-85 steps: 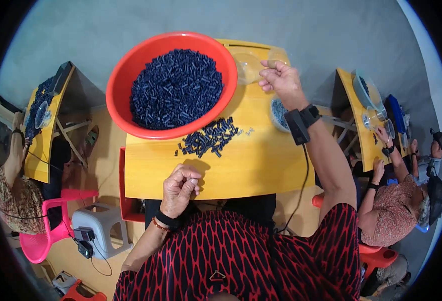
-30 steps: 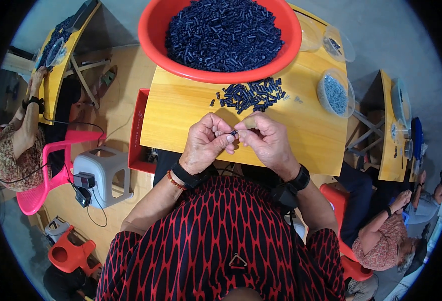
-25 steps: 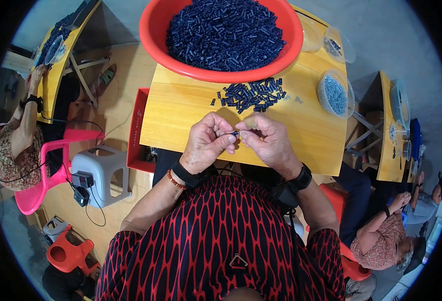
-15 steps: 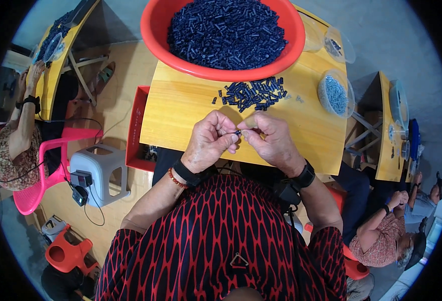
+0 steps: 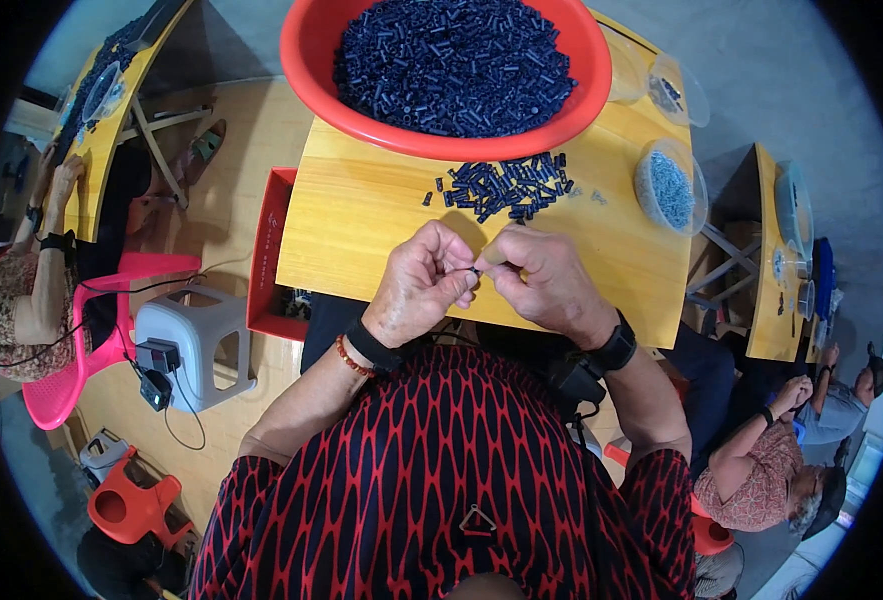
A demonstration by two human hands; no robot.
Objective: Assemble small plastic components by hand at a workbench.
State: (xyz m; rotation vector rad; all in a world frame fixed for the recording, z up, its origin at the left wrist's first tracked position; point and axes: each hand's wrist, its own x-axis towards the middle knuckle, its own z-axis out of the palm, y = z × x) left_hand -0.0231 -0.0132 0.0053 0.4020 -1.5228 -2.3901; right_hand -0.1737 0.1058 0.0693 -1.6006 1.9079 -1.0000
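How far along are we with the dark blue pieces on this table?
Done: no finished pile is clearly visible. In hand: the left hand and right hand pinch one small dark piece between their fingertips. Left: a loose pile of dark blue pieces on the yellow table, and the red basin heaped full.

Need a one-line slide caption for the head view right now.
Left hand and right hand pinch a small dark tubular part above the yellow wooden table.
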